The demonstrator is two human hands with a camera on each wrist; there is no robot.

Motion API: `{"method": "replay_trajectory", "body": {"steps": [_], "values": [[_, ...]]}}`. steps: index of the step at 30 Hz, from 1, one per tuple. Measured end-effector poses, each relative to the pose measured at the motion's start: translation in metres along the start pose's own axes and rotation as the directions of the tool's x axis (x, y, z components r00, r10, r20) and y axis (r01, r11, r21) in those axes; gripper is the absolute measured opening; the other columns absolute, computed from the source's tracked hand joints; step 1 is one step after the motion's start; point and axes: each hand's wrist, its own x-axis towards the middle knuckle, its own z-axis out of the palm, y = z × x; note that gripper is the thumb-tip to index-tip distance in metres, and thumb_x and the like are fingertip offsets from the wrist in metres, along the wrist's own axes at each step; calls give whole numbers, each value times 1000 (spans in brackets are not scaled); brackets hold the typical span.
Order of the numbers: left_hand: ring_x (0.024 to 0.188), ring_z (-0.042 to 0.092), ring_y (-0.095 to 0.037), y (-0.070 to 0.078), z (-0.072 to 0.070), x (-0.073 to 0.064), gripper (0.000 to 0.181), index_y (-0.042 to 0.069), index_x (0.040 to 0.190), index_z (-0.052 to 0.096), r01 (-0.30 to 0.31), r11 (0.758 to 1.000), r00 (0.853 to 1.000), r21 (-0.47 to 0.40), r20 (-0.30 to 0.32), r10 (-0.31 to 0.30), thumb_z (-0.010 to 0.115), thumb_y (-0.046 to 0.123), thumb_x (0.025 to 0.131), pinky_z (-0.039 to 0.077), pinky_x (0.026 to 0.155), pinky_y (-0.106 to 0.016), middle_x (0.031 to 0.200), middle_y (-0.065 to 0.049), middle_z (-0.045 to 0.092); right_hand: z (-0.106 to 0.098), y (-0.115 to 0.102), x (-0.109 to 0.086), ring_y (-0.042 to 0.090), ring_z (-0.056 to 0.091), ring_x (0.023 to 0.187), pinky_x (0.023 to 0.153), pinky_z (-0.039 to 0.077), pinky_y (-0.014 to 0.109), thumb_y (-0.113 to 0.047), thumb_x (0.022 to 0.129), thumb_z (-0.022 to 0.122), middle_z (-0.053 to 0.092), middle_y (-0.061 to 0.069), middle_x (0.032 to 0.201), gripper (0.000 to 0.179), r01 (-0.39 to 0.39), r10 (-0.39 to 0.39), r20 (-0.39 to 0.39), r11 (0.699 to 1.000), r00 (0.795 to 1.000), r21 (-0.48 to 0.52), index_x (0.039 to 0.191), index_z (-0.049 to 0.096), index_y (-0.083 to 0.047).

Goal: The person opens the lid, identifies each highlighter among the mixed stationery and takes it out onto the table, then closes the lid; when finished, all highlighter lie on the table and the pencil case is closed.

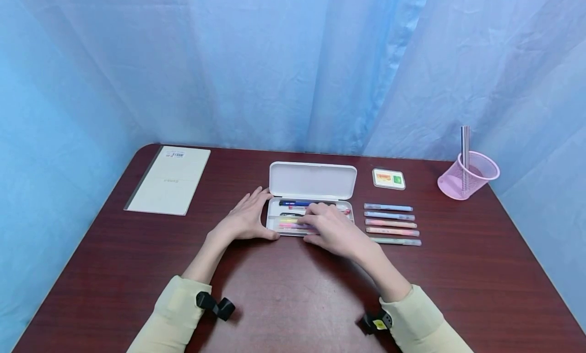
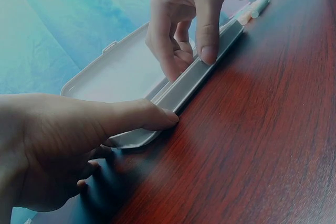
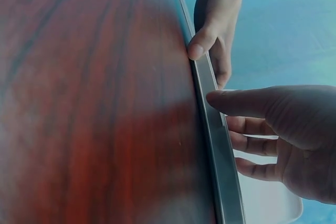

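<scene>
A white pencil case [image 1: 313, 181] lies on the table with its lid raised at the back. In its tray are a blue pen [image 1: 293, 203], a red-marked clear pen and, nearer the front, yellow and pink pens [image 1: 288, 225]. My left hand [image 1: 247, 218] rests around the case's left end, its thumb along the front wall and its fingers extended by the side. Over the tray, my right hand [image 1: 336, 231] reaches in with bent fingers while its thumb touches the front wall [image 3: 223, 156]. I see no pen between its fingers, though part of the tray is hidden beneath that hand.
Several blue, pink and green pens [image 1: 391, 224] lie in a row right of the case. Behind them is a small clear box [image 1: 388, 179]. A pink mesh cup [image 1: 480, 169], tilted, holds striped sticks at the far right. A cream notebook [image 1: 169, 182] lies at left.
</scene>
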Motion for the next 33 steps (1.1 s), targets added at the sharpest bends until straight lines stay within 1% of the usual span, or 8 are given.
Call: {"method": "replay_trajectory", "body": {"steps": [9, 18, 25, 33], "values": [[162, 15, -33, 0, 0, 0, 102, 7, 153, 38, 10, 1000, 1000, 0, 8, -10, 86, 45, 72, 15, 134, -51, 170, -15, 28, 2, -2, 1, 18, 63, 98, 86, 53, 39, -20, 89, 79, 65, -1, 103, 24, -19, 19, 5, 1000, 1000, -6, 112, 75, -15], [162, 15, -33, -1, -1, 1, 103, 7, 154, 37, 8, 1000, 1000, -2, 9, -8, 86, 45, 72, 14, 134, -51, 170, -14, 27, 3, -3, 0, 20, 64, 99, 85, 53, 41, -16, 89, 78, 66, 0, 103, 23, -19, 19, -23, 1000, 1000, -3, 111, 73, -14], [162, 15, -34, -1, 0, 2, 103, 7, 154, 37, 5, 1000, 1000, 6, 9, -5, 86, 45, 72, 14, 134, -51, 170, -15, 27, 3, -2, 0, 20, 63, 99, 84, 52, 40, -17, 91, 77, 66, 1, 103, 21, -25, 25, -9, 1000, 1000, -2, 112, 75, -14], [162, 16, -34, -2, 0, 2, 102, 8, 153, 38, -2, 1000, 1000, 3, 0, 2, 87, 45, 71, 15, 133, -52, 169, -15, 28, 3, -2, 0, 20, 65, 102, 84, 52, 41, -16, 91, 77, 66, 0, 105, 20, -16, 16, -21, 1000, 1000, 14, 111, 73, -14]]}}
